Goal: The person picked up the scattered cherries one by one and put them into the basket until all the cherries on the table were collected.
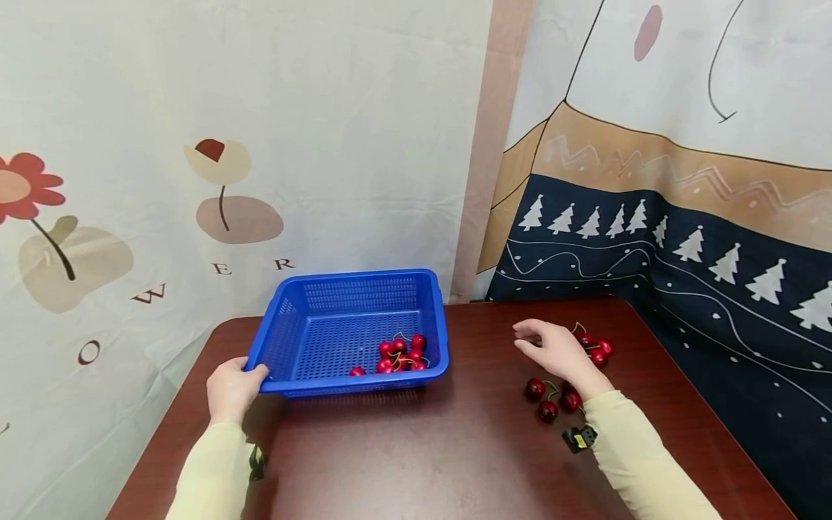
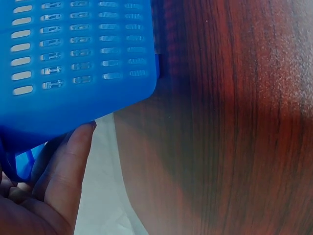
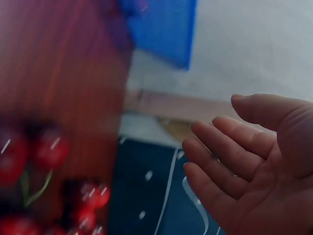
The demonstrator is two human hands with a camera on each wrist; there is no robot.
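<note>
Behind the table, a pale cloth backdrop printed with flowers, beige patches and spaced-out letters, with a pinkish upright band toward the right. Beside it, a dark navy cloth with a row of white trees and wavy white lines, below a tan strip with zigzags. In front of both, a reddish-brown tabletop, wood-grained and glossy, rounded at the far corners.

Toward the far edge, left of the middle, a blue basket, rectangular, with slotted walls. From below, one on each side, two pale yellow sleeves. At the basket's near left corner, the left hand, gripping the rim, thumb over it, other fingers partly hidden. Well to the right of the basket, the right hand, held above the table with fingers extended and slightly bent, thumb apart, bare palm showing in the right wrist view, free of any hold. At each wrist, a small dark device.

Inside the basket, in the near right corner, a cluster of red cherries; left of it, a single cherry. On the tabletop, just beside the right wrist, a nearer group of cherries; farther back, partly behind the hand, another group of cherries. Among them, thin green stems.
</note>
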